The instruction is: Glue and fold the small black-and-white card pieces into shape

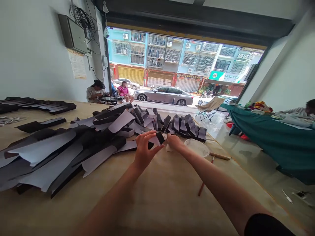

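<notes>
My left hand (144,147) is pinched around a small black-and-white folded piece (159,138), holding it between thumb and fingers above the table. Just to its right, my right hand (175,141) is closed close to the piece's end; whatever its fingertips grip is hidden. A bit of white material (169,148) shows below those fingers. Beyond both hands lies a heap of similar black-and-white pieces (121,121). Larger curved pieces (54,144) are piled to the left, and several small bent ones (189,124) stand in a row at the right.
A round whitish dish (197,147) lies beside my right forearm, with a wooden stick (220,156) and a thin reddish stick (201,189) near it. More black pieces (36,105) lie far left. A green-covered table (265,134), a folding chair (210,106) and seated people (124,91) are farther off.
</notes>
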`<state>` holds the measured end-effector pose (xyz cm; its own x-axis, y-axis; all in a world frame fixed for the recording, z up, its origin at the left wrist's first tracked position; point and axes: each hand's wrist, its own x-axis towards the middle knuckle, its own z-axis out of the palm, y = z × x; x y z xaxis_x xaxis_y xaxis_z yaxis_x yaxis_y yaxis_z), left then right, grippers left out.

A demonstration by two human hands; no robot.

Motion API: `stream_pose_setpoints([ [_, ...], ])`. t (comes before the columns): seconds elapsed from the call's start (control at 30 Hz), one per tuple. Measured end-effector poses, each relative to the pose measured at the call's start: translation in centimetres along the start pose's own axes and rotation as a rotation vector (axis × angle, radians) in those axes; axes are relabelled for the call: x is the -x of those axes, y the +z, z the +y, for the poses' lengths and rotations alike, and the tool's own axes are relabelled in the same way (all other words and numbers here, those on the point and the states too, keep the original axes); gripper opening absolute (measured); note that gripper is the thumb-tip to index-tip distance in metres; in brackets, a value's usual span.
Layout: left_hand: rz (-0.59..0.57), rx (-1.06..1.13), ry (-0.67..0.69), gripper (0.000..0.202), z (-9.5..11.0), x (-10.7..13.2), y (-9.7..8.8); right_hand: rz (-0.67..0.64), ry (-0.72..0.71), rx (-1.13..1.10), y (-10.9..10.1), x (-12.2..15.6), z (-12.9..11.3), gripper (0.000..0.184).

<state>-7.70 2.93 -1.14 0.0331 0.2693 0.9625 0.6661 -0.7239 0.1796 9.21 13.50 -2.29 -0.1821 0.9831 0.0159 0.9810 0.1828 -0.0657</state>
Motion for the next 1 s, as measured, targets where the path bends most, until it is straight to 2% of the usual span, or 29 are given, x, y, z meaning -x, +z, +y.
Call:
stream_pose_setpoints([
  [0.17,0.023,0.022,-0.028,0.048,0.1,-0.1,0.0,0.043,-0.023,0.02,-0.4,0.3,0.3,0.033],
  [0.3,0.034,0.039,-0.05,0.048,0.4,0.0,0.0,0.021,-0.037,0.025,-0.6,0.2,0.1,0.032],
  [0.5,-0.019,0.077,-0.005,0.051,0.8,0.1,0.1,-0.032,-0.038,-0.014,-0.8,0.6,-0.6,0.033],
  [0.67,-0.022,0.089,0.004,0.05,1.3,0.1,0.2,-0.007,-0.043,-0.116,-1.9,1.6,-0.4,0.034],
  [0.83,-0.02,0.145,-0.036,0.051,1.9,0.1,0.4,0.111,-0.04,-0.264,-2.9,3.1,0.8,0.026],
  [1.0,-0.04,0.299,-0.107,0.056,2.8,0.3,0.7,0.365,-0.147,-0.427,-2.6,7.2,2.4,0.027],
])
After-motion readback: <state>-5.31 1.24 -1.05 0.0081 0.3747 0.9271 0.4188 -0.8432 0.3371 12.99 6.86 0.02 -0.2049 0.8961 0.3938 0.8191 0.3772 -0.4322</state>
